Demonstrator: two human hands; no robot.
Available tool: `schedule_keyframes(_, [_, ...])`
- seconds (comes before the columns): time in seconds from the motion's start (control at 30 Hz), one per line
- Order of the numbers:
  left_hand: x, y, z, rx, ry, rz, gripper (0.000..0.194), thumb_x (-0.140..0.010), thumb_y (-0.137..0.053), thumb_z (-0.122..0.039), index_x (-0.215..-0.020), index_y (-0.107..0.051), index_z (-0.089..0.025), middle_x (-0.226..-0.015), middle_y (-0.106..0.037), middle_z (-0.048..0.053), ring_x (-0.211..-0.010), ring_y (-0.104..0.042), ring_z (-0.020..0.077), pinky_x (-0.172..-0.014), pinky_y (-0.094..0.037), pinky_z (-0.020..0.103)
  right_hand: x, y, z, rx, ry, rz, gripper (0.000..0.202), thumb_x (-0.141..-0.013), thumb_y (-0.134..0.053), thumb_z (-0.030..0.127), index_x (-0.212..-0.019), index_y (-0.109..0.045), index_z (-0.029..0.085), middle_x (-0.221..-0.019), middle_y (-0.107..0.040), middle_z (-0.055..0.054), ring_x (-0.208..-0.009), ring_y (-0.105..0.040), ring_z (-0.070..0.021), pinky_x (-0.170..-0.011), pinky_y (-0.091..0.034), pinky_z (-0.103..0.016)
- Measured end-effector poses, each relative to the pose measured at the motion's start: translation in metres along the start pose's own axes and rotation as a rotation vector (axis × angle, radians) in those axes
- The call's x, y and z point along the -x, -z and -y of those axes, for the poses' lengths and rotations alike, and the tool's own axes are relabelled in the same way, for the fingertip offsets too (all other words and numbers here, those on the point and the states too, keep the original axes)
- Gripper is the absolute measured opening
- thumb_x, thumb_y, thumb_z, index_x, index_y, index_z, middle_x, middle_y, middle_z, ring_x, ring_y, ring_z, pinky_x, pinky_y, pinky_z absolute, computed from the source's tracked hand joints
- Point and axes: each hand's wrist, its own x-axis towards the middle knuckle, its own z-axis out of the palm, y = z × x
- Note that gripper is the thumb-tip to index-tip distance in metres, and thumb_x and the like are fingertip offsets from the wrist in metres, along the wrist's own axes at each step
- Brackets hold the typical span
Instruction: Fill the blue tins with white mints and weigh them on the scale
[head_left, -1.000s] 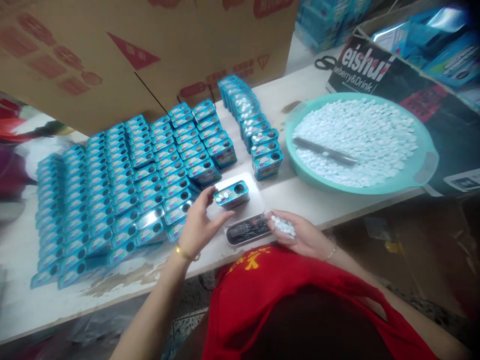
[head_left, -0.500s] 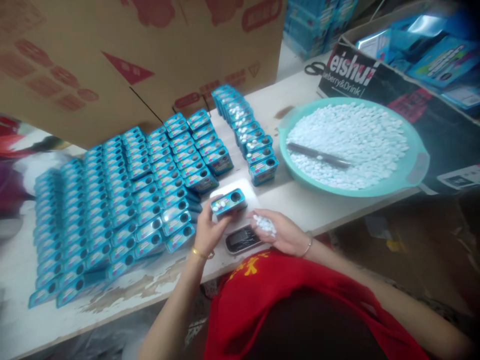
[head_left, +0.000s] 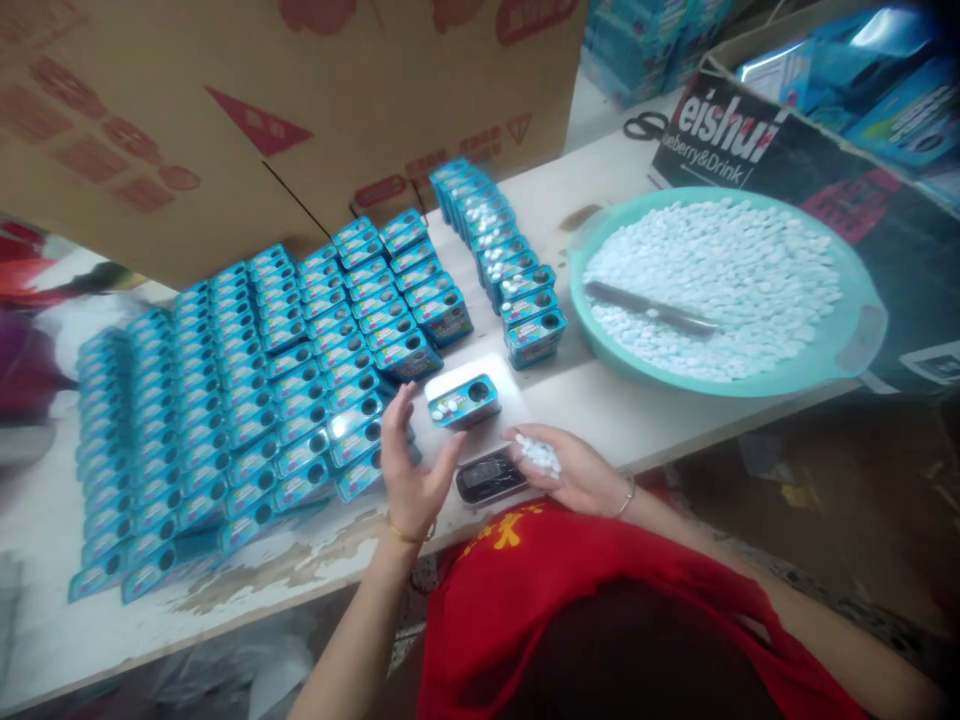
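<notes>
A blue tin [head_left: 480,393] with a dark round hole in its top rests on the white plate of a small scale [head_left: 510,378]; a few white tablets [head_left: 445,408] lie on its lid. My left hand [head_left: 414,465] is just left of the tin, thumb and fingers spread, holding nothing. Cupped palm up at the tin's lower right, my right hand [head_left: 574,468] carries a small heap of white tablets [head_left: 538,455]. Below the tin, partly behind the right fingers, is the scale's dark display [head_left: 491,477].
Rows of blue tins [head_left: 247,400] cover the table's left; another row [head_left: 491,240] bears loose tablets. On the right, a turquoise basin [head_left: 660,375] of white tablets holds a flat metallic strip [head_left: 652,308]. Behind are a large carton [head_left: 360,90], a black box [head_left: 705,140] and scissors [head_left: 645,125].
My left hand has let go of the tin and drawn back to the left, its fingers opening. The tin stays on the scale. My right hand still holds its tablets.
</notes>
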Motion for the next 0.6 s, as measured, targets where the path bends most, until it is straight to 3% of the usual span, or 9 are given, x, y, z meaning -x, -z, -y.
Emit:
schedule_keyframes(0.1, [0.005,0.011,-0.007,-0.226,-0.167,-0.055,0.057,-0.079,-0.066,-0.024,-0.132,-0.044,-0.02,-0.132,-0.049,0.014,-0.127,-0.044,0.0274,-0.106,-0.035,0.046,0.0,-0.002,-0.001,-0.041,-0.038,0.032,0.015,-0.085,-0.05,0.018,-0.09,-0.061,0.01,-0.062,-0.055,0.001,-0.039,-0.04,-0.0026,-0.031,-0.024,-0.013])
schedule_keyframes(0.23, [0.011,0.012,-0.011,-0.425,-0.265,0.065,0.055,-0.082,-0.061,-0.026,-0.134,-0.044,-0.018,-0.132,-0.053,0.014,-0.132,-0.037,0.0311,-0.111,-0.019,0.055,-0.001,-0.005,-0.001,-0.078,-0.059,0.072,0.016,-0.088,-0.046,0.018,-0.09,-0.06,0.01,-0.061,-0.055,0.001,-0.038,-0.04,-0.0029,-0.031,-0.023,-0.013])
schedule_keyframes(0.33, [0.011,0.006,-0.014,-0.493,-0.3,0.135,0.058,-0.086,-0.057,-0.027,-0.139,-0.037,-0.018,-0.134,-0.053,0.014,-0.136,-0.031,0.0322,-0.112,-0.001,0.06,-0.003,-0.005,-0.002,-0.093,-0.058,0.089,0.016,-0.088,-0.045,0.018,-0.089,-0.059,0.01,-0.059,-0.054,0.002,-0.037,-0.039,-0.0028,-0.03,-0.023,-0.013])
schedule_keyframes(0.4, [0.005,0.001,-0.018,-0.509,-0.331,0.175,0.058,-0.087,-0.055,-0.027,-0.141,-0.035,-0.017,-0.135,-0.051,0.014,-0.138,-0.028,0.0322,-0.111,0.004,0.061,-0.004,-0.004,-0.003,-0.113,-0.06,0.102,0.016,-0.089,-0.045,0.018,-0.09,-0.059,0.01,-0.059,-0.054,0.002,-0.038,-0.04,-0.003,-0.03,-0.025,-0.013])
schedule_keyframes(0.53, [-0.014,-0.004,-0.026,-0.48,-0.392,0.274,0.053,-0.089,-0.052,-0.026,-0.139,-0.036,-0.017,-0.136,-0.05,0.013,-0.138,-0.026,0.0329,-0.109,0.005,0.063,-0.005,0.0,-0.005,-0.183,-0.079,0.139,0.019,-0.09,-0.044,0.019,-0.092,-0.059,0.009,-0.061,-0.058,0.0,-0.04,-0.046,-0.0047,-0.03,-0.028,-0.013])
schedule_keyframes(0.6, [-0.022,-0.002,-0.032,-0.405,-0.413,0.283,0.049,-0.089,-0.051,-0.023,-0.136,-0.04,-0.018,-0.136,-0.051,0.013,-0.136,-0.032,0.0316,-0.111,-0.006,0.061,-0.006,0.001,-0.005,-0.226,-0.089,0.133,0.02,-0.09,-0.044,0.019,-0.094,-0.06,0.008,-0.065,-0.063,-0.003,-0.048,-0.055,-0.0073,-0.034,-0.038,-0.013])
